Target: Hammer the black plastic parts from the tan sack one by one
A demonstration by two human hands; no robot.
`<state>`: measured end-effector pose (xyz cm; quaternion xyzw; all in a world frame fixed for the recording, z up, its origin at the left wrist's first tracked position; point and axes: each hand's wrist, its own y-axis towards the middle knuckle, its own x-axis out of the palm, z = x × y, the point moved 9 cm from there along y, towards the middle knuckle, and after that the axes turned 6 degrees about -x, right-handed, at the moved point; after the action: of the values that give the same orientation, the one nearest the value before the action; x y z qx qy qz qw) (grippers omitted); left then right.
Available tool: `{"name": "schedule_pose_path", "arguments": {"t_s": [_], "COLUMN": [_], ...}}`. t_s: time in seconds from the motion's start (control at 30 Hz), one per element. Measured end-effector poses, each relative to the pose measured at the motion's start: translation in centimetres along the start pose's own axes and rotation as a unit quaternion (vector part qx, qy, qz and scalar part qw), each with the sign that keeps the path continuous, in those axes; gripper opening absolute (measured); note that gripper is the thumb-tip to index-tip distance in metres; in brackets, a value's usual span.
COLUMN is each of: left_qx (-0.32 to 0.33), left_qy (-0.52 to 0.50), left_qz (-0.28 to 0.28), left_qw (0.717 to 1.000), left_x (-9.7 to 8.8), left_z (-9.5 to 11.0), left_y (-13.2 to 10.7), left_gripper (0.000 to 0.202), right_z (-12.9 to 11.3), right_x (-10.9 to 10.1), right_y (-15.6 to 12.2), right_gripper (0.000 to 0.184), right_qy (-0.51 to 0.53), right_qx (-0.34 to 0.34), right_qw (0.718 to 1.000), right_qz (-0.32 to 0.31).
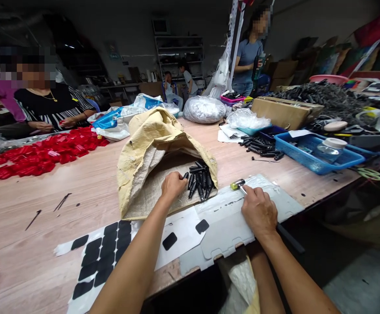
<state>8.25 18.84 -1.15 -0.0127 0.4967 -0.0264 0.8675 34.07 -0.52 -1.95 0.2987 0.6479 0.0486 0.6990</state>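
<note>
My left hand [173, 186] is in the mouth of a yellow woven sack [129, 148]. Its fingers are closed on a small black part, whose tip shows beyond the fingertips. Just to the right lies a pile of black tapered parts [200, 179] on the sack's lower flap. My right hand [260, 211] grips the metal handle of a small hammer [238, 184] with a yellow-green and black head. The hammer hangs low over or rests on a pale grey board [222, 218]; which one, I cannot tell.
White sheets with black rounded stickers [103, 250] lie at the front. Red pieces [55, 150] are heaped at left before a seated person. A blue basket [317, 152] stands at right, near loose black parts [262, 146] and a cardboard box [281, 113].
</note>
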Motion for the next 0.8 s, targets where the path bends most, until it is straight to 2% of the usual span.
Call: {"name": "schedule_pose_path", "arguments": {"t_s": [0.07,0.17,0.23,0.3,0.43,0.5,0.57,0.67,0.73,0.8], "left_qx": [0.022,0.109,0.166,0.187,0.220,0.232,0.233,0.234,0.231,0.228], "left_qy": [-0.010,-0.068,-0.107,-0.118,-0.124,-0.132,-0.137,-0.144,-0.145,-0.143], "left_qz": [0.000,-0.028,-0.061,-0.080,-0.069,-0.063,-0.063,-0.073,-0.076,-0.077], "left_qw": [1.000,0.991,0.978,0.972,0.965,0.962,0.961,0.959,0.959,0.960], "left_x": [-1.3,-2.6,-2.4,-1.5,0.2,0.5,0.6,0.7,0.7,0.8], "left_z": [-0.5,-1.0,-1.4,-2.3,-3.2,-3.1,-3.2,-3.3,-3.4,-3.5], "left_y": [-1.6,-5.4,-8.2,-10.3,-11.9,-11.8,-11.7,-11.6,-11.5,-11.5], "left_gripper": [0.013,0.015,0.016,0.015,0.013,0.013,0.012,0.010,0.010,0.010], "right_z": [0.0,0.0,0.0,0.0,0.3,0.3,-0.3,-3.0,-5.6,-8.0], "right_x": [0.1,0.2,0.3,0.2,0.1,-0.3,-1.4,-3.5,-4.5,-5.0], "right_y": [0.0,-0.1,-0.1,-0.1,0.2,0.1,-0.3,-1.4,-2.3,-3.2], "right_gripper": [0.031,0.032,0.031,0.031,0.033,0.034,0.035,0.035,0.033,0.032], "right_qy": [0.000,0.000,-0.001,-0.003,0.013,0.052,0.123,0.296,0.400,0.456], "right_qx": [0.002,0.004,0.005,0.006,0.008,0.015,0.017,-0.024,-0.067,-0.099], "right_qw": [1.000,1.000,1.000,1.000,1.000,0.998,0.992,0.954,0.914,0.885], "right_qz": [-0.001,-0.003,-0.004,-0.006,-0.023,-0.026,-0.003,0.039,0.026,-0.005]}}
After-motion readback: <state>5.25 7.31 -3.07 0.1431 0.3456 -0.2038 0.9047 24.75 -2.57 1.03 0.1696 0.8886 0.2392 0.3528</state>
